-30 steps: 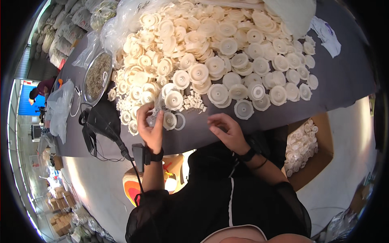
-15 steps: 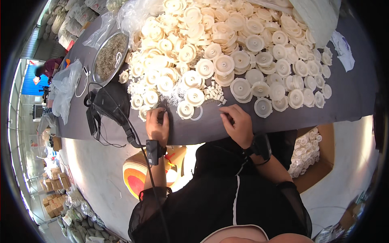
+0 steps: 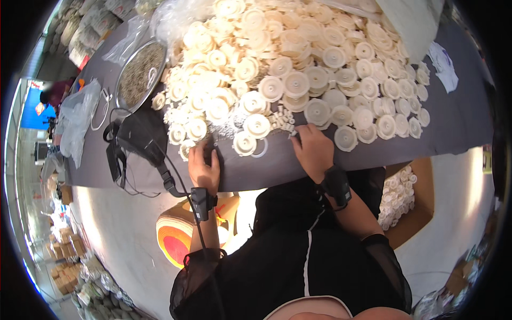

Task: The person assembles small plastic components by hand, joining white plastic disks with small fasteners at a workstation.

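My left hand [image 3: 204, 169] rests at the table's near side, below a cream plastic wheel [image 3: 185, 150]. Its fingers are bent with a gap to the thumb, and nothing shows between them. To its right lie more round cream wheels [image 3: 245, 143] and a thin translucent ring [image 3: 260, 148]. My right hand [image 3: 316, 151] reaches to the edge of a small heap of white cylindrical pieces [image 3: 281, 118]. Its fingertips are drawn together there; whatever they hold is too small to make out. Small clear rings [image 3: 225, 129] lie between the hands, among the wheels.
A big pile of cream wheels [image 3: 296, 84] covers the dark tablecloth [image 3: 256, 173]. On the left are a metal tray of small springy-looking parts [image 3: 140, 74], a black mesh pouch [image 3: 140, 140] with a cable, and plastic bags [image 3: 80, 120]. Below right stands a carton [image 3: 424, 200] holding white parts.
My right hand has moved up to the small white cylinders. My left hand has shifted slightly left and down, its thumb further from its fingers. The view has tilted a little.
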Demonstrator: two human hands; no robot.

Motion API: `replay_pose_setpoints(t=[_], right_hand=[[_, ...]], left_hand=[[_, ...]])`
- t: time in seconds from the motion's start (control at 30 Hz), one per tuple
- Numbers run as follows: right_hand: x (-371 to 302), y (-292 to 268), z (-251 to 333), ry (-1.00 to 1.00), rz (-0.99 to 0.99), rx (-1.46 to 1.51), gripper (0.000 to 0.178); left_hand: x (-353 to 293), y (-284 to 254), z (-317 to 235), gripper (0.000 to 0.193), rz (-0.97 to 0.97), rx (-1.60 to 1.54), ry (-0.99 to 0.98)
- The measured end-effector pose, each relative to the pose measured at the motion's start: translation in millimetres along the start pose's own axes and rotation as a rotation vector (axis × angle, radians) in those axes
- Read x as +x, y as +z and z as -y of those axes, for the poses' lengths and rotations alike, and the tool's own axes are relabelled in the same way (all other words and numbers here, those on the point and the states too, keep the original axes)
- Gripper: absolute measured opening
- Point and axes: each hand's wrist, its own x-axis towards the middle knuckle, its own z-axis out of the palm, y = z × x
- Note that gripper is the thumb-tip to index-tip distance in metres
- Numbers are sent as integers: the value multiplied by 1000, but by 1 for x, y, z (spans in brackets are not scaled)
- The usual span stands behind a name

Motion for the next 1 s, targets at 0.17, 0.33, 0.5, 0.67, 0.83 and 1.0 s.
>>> replay_pose_setpoints(t=[0.17, 0.33, 0.5, 0.67, 0.83, 1.0], right_hand=[[0, -4, 6, -21, -65, 189, 15], [-10, -13, 4, 18, -7, 481, 21], [-13, -18, 8, 186, 27, 740, 17], [-16, -12, 2, 293, 113, 1095, 13], [-15, -19, 3, 465, 197, 1424, 9], [-14, -21, 17, 348, 134, 1399, 13]], left_hand=[[5, -4, 0, 26, 12, 90, 49], [19, 8, -7, 22, 82, 56, 147], [21, 8, -10, 14, 117, -17, -35], [23, 7, -12, 16, -7, 26, 114], [11, 6, -53, 16, -53, -298, 119], [-5, 23, -101, 15, 203, -863, -103]])
